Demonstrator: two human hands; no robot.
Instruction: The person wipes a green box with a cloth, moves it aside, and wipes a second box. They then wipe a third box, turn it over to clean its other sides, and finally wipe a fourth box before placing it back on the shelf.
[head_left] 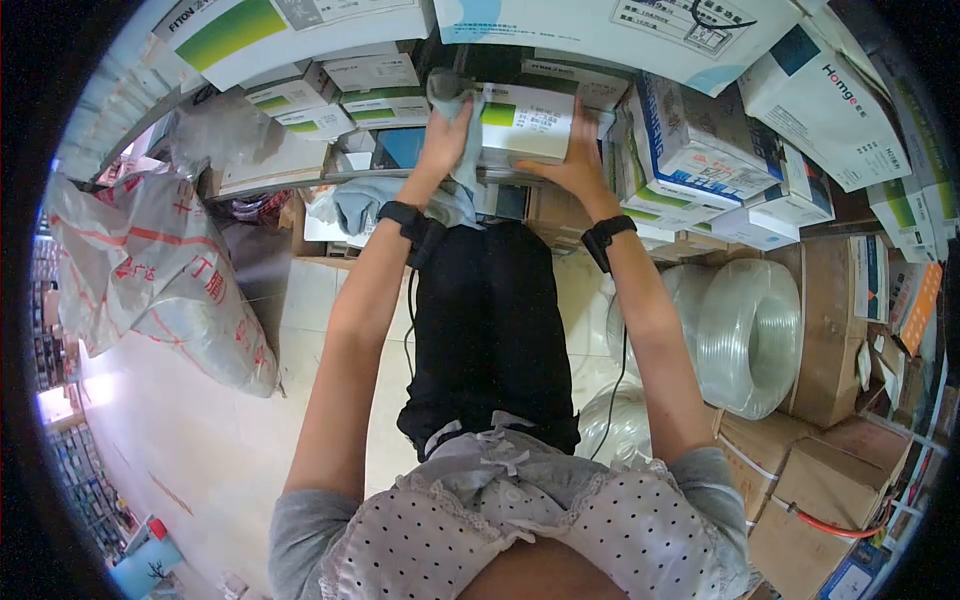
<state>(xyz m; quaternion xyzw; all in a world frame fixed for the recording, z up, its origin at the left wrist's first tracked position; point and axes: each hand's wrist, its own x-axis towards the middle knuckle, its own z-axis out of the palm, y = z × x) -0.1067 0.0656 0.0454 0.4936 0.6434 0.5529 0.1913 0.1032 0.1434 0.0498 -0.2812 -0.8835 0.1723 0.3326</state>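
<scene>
On the shelf in front of me, a white box with a green patch point(527, 122) stands between my two hands. My left hand point(445, 140) is closed on a grey-blue cloth point(466, 180) at the box's left side; part of the cloth hangs over the shelf edge. Against the box's right side and lower front corner rests my right hand point(580, 165), its thumb and fingers spread around the corner. More white-and-green boxes point(385, 107) are stacked to the left. Another grey-blue cloth bundle point(368, 205) lies below the shelf edge.
Large boxes point(600, 35) overhang the top of the view. Blue-and-white boxes point(705, 140) are stacked at the right. Coiled clear hose point(748, 338) and brown cartons point(820, 500) stand on the right side. A big plastic bag point(160, 280) sits at the left.
</scene>
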